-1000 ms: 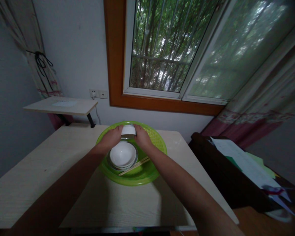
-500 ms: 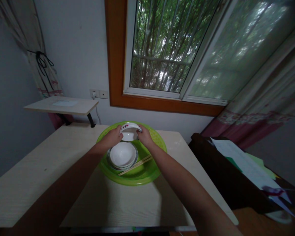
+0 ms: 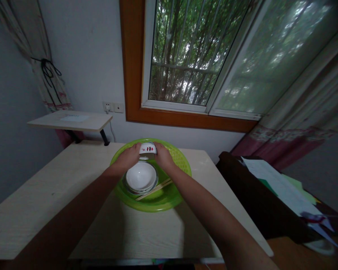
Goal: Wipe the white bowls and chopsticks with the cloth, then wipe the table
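Note:
Between both hands, over the far part of a round green plastic basin (image 3: 157,209), is a white bowl (image 3: 148,148) with small red and black figures on its side. My left hand (image 3: 131,155) grips its left edge and my right hand (image 3: 163,156) its right edge. The bowl is tilted, its outer wall towards me. Nearer to me in the basin rests a stack of white bowls (image 3: 141,176). A pair of light wooden chopsticks (image 3: 154,189) lies slantwise beside the stack, the far end close to my right forearm.
The basin stands on a pale wooden table (image 3: 95,228). At the back left is a small raised shelf (image 3: 70,120) on black legs. To the right, papers (image 3: 281,183) lie on a dark brown surface. Behind are a wall socket (image 3: 108,107) and a window (image 3: 197,56).
The held bowl has tipped so that its decorated outer side now faces me more and its inside is mostly hidden. My hands have come slightly closer together. The stack and chopsticks stayed put.

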A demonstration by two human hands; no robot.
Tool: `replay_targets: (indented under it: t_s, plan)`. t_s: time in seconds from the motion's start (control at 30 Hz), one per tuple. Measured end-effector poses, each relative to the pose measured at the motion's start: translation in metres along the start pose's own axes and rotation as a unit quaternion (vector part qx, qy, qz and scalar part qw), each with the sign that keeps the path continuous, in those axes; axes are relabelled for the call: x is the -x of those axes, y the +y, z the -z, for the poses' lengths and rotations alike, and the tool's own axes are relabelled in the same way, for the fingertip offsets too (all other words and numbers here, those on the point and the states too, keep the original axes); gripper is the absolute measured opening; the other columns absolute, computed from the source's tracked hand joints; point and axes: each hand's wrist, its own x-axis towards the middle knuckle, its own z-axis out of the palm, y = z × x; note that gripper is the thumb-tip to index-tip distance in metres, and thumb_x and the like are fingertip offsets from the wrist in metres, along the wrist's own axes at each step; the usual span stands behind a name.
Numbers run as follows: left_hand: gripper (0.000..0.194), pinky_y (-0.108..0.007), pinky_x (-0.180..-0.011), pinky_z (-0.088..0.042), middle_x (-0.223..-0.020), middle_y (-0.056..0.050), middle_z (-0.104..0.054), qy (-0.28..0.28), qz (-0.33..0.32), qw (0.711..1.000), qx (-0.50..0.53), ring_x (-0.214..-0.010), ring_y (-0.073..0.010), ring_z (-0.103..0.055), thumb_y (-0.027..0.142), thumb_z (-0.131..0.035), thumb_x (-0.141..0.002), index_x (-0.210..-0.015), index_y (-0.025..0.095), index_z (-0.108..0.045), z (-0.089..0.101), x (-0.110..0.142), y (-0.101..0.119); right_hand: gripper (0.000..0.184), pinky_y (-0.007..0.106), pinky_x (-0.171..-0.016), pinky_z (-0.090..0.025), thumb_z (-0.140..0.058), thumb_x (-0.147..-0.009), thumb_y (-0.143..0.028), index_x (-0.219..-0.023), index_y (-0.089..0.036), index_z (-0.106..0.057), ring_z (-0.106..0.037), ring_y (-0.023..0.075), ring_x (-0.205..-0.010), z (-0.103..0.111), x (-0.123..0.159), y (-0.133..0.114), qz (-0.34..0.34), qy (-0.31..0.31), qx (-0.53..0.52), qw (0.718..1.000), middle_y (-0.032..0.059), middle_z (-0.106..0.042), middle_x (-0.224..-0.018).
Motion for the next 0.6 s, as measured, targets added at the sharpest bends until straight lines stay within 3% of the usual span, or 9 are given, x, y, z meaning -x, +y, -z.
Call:
replay_targets:
  t_s: [0.17,0.23,0.33,0.47,0.6]
  plan:
    - [0.045,-0.035,-0.101,-0.050,-0.127,-0.015,-0.070,0.027,-0.020,0.998,0.059,-0.114,-0.0253,-0.068,0.017,-0.050,-0.093,-0.139,0.016,-0.052,0.001,-0.002,-0.004,0.041,0.034,-0.098,-0.053,-0.051,-0.081,-0.004,-0.113,-0.017,-0.072,-0.068,0.0227,-0.104,-0.007,-0.007,0.013,-0.074,0.035,-0.088,0.993,0.0079,-0.076,-0.112]
    - [0.046,-0.035,-0.101,-0.050,-0.127,-0.015,-0.070,0.044,-0.021,0.995,0.082,-0.115,-0.0254,-0.067,0.022,-0.052,-0.094,-0.140,0.016,-0.051,-0.002,-0.004,-0.008,0.037,0.033,-0.093,-0.054,-0.051,-0.083,-0.008,-0.111,-0.017,-0.073,-0.069,0.0219,-0.099,-0.007,-0.009,0.017,-0.122,0.048,-0.122,0.984,0.0072,-0.077,-0.107]
    - [0.044,-0.036,-0.096,-0.052,-0.119,-0.016,-0.073,0.024,-0.012,0.995,0.094,-0.108,-0.0273,-0.070,0.029,-0.055,-0.095,-0.136,0.013,-0.054,-0.011,-0.007,-0.015,0.034,0.032,-0.091,-0.055,-0.053,-0.086,-0.011,-0.112,-0.017,-0.073,-0.070,0.0212,-0.097,-0.007,-0.011,0.019,-0.160,0.046,-0.148,0.975,0.0063,-0.078,-0.106]
    - [0.043,-0.034,-0.095,-0.053,-0.119,-0.016,-0.073,-0.006,-0.010,0.993,0.120,-0.109,-0.0251,-0.070,0.023,-0.054,-0.094,-0.136,0.012,-0.053,-0.018,-0.010,-0.020,0.035,0.033,-0.092,-0.055,-0.056,-0.083,-0.008,-0.112,-0.017,-0.074,-0.071,0.0222,-0.100,-0.007,-0.010,0.019,-0.148,0.013,-0.128,0.981,0.0071,-0.077,-0.108]
    - [0.044,-0.032,-0.094,-0.053,-0.118,-0.013,-0.074,0.010,-0.016,0.993,0.117,-0.107,-0.0233,-0.070,0.014,-0.048,-0.093,-0.137,0.015,-0.052,-0.016,-0.009,-0.018,0.038,0.035,-0.095,-0.054,-0.056,-0.081,-0.004,-0.113,-0.017,-0.073,-0.069,0.0244,-0.104,-0.006,-0.007,0.018,-0.073,-0.010,-0.076,0.994,0.0089,-0.076,-0.111]
